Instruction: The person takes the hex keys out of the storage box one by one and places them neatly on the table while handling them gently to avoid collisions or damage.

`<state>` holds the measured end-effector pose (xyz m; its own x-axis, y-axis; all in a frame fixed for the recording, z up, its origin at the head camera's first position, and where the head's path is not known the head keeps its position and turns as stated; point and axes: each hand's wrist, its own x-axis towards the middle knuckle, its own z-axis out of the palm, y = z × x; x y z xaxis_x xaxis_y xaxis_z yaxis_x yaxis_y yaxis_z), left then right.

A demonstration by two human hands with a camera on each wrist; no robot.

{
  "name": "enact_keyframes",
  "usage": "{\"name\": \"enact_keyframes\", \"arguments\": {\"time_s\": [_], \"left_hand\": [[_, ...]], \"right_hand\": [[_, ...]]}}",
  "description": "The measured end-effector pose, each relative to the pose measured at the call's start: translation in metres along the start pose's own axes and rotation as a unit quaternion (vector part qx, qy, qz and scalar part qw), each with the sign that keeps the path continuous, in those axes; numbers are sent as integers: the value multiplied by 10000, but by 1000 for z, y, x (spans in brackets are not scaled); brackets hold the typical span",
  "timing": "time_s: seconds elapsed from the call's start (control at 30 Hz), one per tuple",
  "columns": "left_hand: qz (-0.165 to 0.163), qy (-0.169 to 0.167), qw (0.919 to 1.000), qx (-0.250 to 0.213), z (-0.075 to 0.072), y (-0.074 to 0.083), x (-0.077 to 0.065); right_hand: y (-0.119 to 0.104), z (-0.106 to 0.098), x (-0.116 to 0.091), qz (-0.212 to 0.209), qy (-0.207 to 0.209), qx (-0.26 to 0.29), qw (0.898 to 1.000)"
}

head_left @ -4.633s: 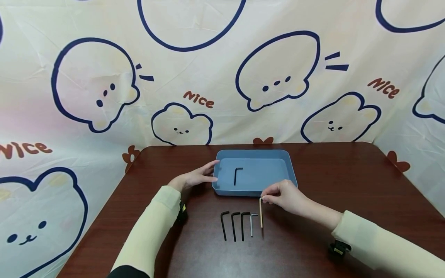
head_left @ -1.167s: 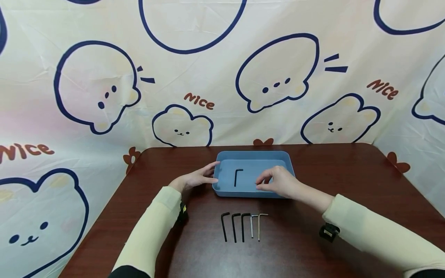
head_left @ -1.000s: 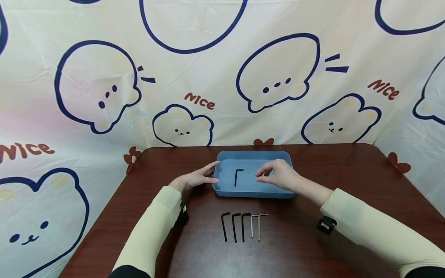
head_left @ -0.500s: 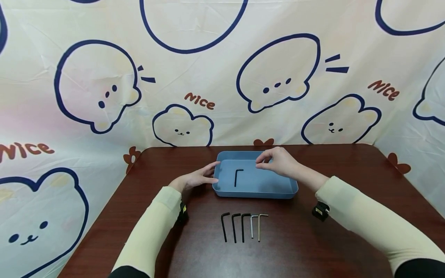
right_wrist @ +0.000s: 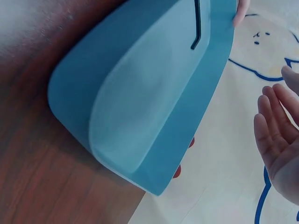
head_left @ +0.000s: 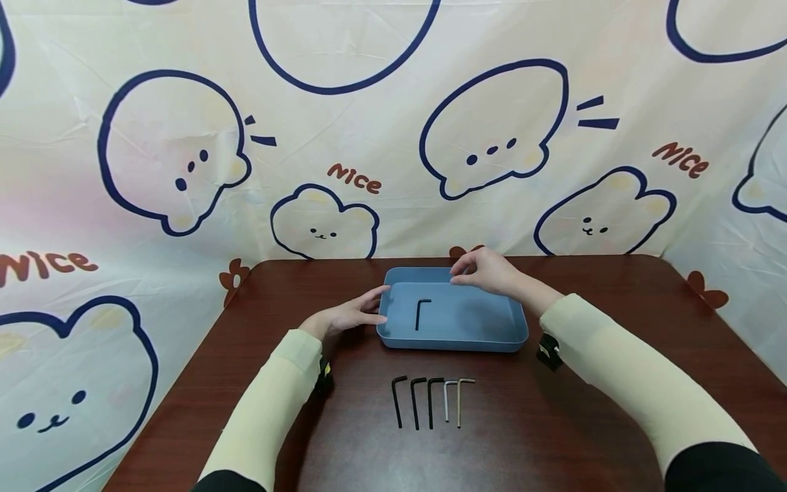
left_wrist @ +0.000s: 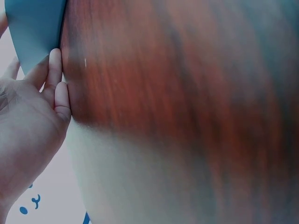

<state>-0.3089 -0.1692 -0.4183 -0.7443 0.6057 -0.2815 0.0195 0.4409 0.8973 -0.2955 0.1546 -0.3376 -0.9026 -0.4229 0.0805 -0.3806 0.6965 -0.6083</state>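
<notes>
My left hand (head_left: pixel 344 317) rests at the left end of a blue tray (head_left: pixel 455 344), fingers and thumb spread along its side. In the left wrist view the fingers of this hand (left_wrist: pixel 35 116) touch the tray wall (left_wrist: pixel 35 37). Inside the tray lies one black hex key (head_left: pixel 419 314). Over the tray's back right rim hovers my right hand (head_left: pixel 488 271), fingers loosely bent. The right wrist view shows nothing held in that hand (right_wrist: pixel 280 135). In front of the tray, a row holds several black hex keys (head_left: pixel 415 403), a silver one (head_left: pixel 446 402) and a gold one (head_left: pixel 459 403).
The brown wooden table (head_left: pixel 541 424) ends just behind the tray, where a cream cloth (head_left: pixel 393 137) with blue cartoon outlines hangs. Both forearms reach in from the sides of the table.
The gold hex key, earlier pinched by my right hand, now lies at the right end of the row. My right hand has moved away over the tray toward its back. Left hand unmoved.
</notes>
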Motion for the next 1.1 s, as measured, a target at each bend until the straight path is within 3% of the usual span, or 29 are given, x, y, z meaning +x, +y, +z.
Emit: {"name": "enact_keyframes", "arguments": {"time_s": [0.53,1.1], "left_hand": [[-2,22,10000,32,0,-1,1],[-30,11,10000,17,-1,-2,2]], "right_hand": [[8,-7,23,-227,-165,330,9991],[16,13,38,-117,-147,488,9986]]}}
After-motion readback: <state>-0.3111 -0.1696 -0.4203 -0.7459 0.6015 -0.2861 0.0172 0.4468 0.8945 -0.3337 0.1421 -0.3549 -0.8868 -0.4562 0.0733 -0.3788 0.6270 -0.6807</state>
